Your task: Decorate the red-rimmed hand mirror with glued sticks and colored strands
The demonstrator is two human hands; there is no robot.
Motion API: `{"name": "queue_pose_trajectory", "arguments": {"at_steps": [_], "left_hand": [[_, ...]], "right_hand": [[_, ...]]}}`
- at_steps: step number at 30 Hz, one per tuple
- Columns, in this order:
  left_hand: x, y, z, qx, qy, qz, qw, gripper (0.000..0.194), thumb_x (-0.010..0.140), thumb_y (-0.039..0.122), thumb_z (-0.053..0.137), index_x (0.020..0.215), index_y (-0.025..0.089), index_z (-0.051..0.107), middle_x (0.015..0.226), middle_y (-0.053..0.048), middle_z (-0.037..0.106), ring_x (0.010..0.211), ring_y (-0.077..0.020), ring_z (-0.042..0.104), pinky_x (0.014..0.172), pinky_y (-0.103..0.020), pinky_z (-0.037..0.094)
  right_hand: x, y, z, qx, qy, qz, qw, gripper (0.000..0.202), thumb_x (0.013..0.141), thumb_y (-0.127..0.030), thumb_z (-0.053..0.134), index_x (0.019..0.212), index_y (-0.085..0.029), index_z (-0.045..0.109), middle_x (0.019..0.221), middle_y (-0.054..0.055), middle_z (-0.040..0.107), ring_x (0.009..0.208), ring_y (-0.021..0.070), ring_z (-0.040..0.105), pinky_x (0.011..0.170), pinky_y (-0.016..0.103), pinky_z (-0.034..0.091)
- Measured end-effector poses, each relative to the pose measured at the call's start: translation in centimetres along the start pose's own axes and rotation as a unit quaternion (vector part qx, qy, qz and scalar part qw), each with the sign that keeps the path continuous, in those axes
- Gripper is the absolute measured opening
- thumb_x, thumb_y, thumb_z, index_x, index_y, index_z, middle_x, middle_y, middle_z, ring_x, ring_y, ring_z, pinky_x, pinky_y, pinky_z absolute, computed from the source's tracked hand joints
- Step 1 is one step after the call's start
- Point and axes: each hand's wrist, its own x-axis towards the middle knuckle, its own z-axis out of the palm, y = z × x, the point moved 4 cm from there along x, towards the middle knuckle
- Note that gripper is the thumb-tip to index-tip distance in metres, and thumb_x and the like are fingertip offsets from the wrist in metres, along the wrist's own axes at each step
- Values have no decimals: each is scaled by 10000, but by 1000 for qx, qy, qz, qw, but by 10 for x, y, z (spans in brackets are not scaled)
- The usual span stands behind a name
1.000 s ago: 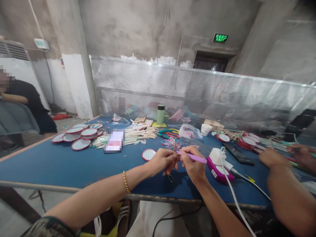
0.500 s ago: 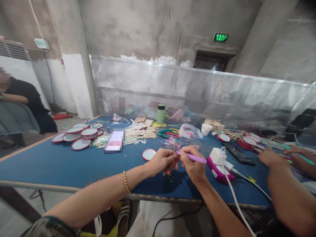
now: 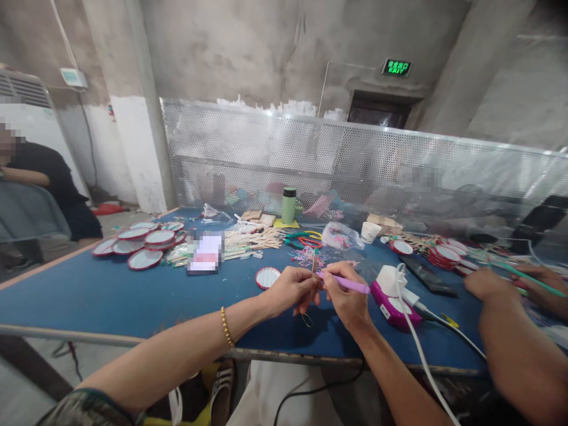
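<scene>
My left hand [image 3: 295, 289] pinches a thin wooden stick [image 3: 315, 261] that stands upright with a teal tip; a thin yellowish loop [image 3: 307, 320] hangs below the fingers. Close against it on the right, my right hand [image 3: 348, 296] is closed round a purple pen-like tool [image 3: 350, 284], whose front end meets the stick at the left fingertips. The exact contact is too small to make out. Just left of my hands lies a round white disc with a red rim [image 3: 267, 277]. A pile of small pink and blue pieces [image 3: 306, 255] is behind the stick.
Red-rimmed discs [image 3: 145, 258] and a phone [image 3: 205, 253] lie left. Behind are wooden sticks [image 3: 266, 238], a green bottle [image 3: 289, 206], pliers [image 3: 310, 238] and a paper cup [image 3: 370, 231]. A purple power strip [image 3: 394, 305] with cables and another person's arms [image 3: 510, 331] are right.
My hands have hardly moved. At the far right, the other person's hand and the green tool it holds have shifted slightly.
</scene>
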Motion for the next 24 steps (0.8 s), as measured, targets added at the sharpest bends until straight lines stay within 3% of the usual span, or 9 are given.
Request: {"name": "queue_pose_trajectory", "arguments": {"at_steps": [24], "left_hand": [[-1,2,1,4,1,-3,1000,420,829,525,574,669,136,567,432,38,509,308,-66,419,302,-173,315]], "right_hand": [[-1,4,0,9,6,24,1000,172,831,-286,566,677,-213,586,540,-22,571,467,132,528,434,246,412]]}}
